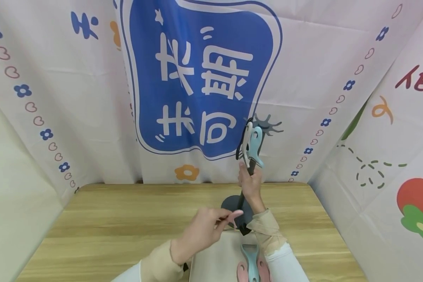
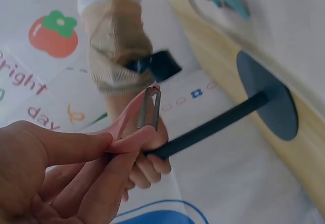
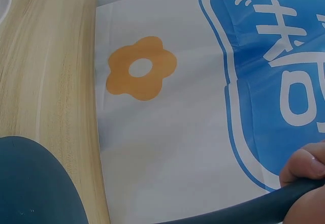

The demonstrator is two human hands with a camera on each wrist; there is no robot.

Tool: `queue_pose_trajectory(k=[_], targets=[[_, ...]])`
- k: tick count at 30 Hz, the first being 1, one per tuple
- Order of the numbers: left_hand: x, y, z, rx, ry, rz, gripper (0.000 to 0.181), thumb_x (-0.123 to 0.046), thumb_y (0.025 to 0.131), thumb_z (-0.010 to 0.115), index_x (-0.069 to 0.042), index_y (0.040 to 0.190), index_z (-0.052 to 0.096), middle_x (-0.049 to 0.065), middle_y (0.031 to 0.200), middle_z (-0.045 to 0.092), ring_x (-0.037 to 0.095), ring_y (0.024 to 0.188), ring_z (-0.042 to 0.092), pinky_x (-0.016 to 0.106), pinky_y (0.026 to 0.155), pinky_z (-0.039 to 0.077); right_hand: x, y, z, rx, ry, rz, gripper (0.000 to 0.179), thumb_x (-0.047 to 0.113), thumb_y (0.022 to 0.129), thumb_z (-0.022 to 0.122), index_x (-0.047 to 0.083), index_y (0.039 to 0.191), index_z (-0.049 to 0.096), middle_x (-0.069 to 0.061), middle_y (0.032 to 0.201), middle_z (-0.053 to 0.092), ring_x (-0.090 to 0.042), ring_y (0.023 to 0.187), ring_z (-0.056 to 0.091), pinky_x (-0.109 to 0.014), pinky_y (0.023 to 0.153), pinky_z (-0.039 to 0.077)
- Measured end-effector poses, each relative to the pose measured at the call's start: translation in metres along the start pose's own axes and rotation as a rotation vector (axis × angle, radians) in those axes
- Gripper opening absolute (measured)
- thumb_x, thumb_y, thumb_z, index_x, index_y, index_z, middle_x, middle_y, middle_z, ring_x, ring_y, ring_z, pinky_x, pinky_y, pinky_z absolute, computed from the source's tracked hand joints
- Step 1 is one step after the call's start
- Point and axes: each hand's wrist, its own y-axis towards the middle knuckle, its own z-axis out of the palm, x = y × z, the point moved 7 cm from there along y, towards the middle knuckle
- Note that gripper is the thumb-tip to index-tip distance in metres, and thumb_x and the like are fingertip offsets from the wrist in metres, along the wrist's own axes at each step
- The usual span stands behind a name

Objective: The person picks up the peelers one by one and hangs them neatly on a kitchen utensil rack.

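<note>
A pink peeler (image 2: 132, 120) with a metal blade is pinched between the thumb and fingers of my left hand (image 1: 201, 231), just left of a dark stand's foot. My right hand (image 1: 251, 184) grips the pole (image 2: 218, 125) of that stand, below its branched top (image 1: 268, 124). From the top hang a light blue peeler (image 1: 255, 139) and a whitish one (image 1: 246, 141). The stand's round base (image 2: 266, 94) is on the wooden table. Only the thumb and some fingers of the right hand show in the right wrist view.
A white tray (image 1: 211, 258) sits at the table's near edge. In it lie a light blue peeler (image 1: 251, 260) and pink pieces (image 1: 242, 272) beside it. The wooden table (image 1: 127, 211) ends at a printed cloth (image 1: 91, 149) behind.
</note>
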Motion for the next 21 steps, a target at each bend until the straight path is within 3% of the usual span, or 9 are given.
queue_pose_trajectory(k=[3, 8, 14, 21], targets=[[0.004, 0.011, -0.014, -0.051, -0.029, 0.008, 0.011, -0.007, 0.1, 0.075, -0.007, 0.107, 0.083, 0.004, 0.088, 0.081, 0.007, 0.071, 0.075, 0.009, 0.062, 0.053, -0.001, 0.0, 0.0, -0.004, 0.001, 0.011, 0.054, 0.019, 0.111, 0.055, 0.013, 0.059, 0.04, 0.011, 0.046, 0.035, -0.003, 0.037, 0.029, -0.021, 0.04, 0.025], [0.006, 0.03, -0.041, -0.15, -0.02, 0.058, 0.024, 0.006, 0.093, 0.078, -0.003, 0.115, 0.081, 0.011, 0.098, 0.082, 0.02, 0.085, 0.081, 0.016, 0.072, 0.059, -0.002, 0.001, -0.001, -0.014, -0.005, 0.006, 0.052, 0.019, 0.11, 0.056, 0.016, 0.061, 0.04, 0.013, 0.048, 0.036, -0.003, 0.039, 0.03, -0.021, 0.041, 0.025], [0.006, 0.047, -0.069, -0.218, 0.076, -0.001, 0.017, 0.006, 0.091, 0.08, -0.001, 0.106, 0.081, 0.011, 0.097, 0.082, 0.02, 0.087, 0.081, 0.023, 0.073, 0.062, -0.004, 0.001, 0.0, -0.013, -0.025, 0.014, 0.054, 0.023, 0.111, 0.057, 0.016, 0.06, 0.041, 0.013, 0.048, 0.036, -0.003, 0.039, 0.031, -0.021, 0.041, 0.027], [0.0, 0.063, -0.092, -0.274, 0.105, 0.024, 0.021, 0.004, 0.09, 0.082, -0.002, 0.11, 0.082, 0.012, 0.099, 0.082, 0.021, 0.086, 0.081, 0.026, 0.073, 0.063, -0.005, 0.0, -0.003, -0.023, -0.015, 0.03, 0.054, 0.024, 0.11, 0.058, 0.015, 0.06, 0.041, 0.011, 0.047, 0.036, -0.004, 0.039, 0.031, -0.022, 0.04, 0.027]])
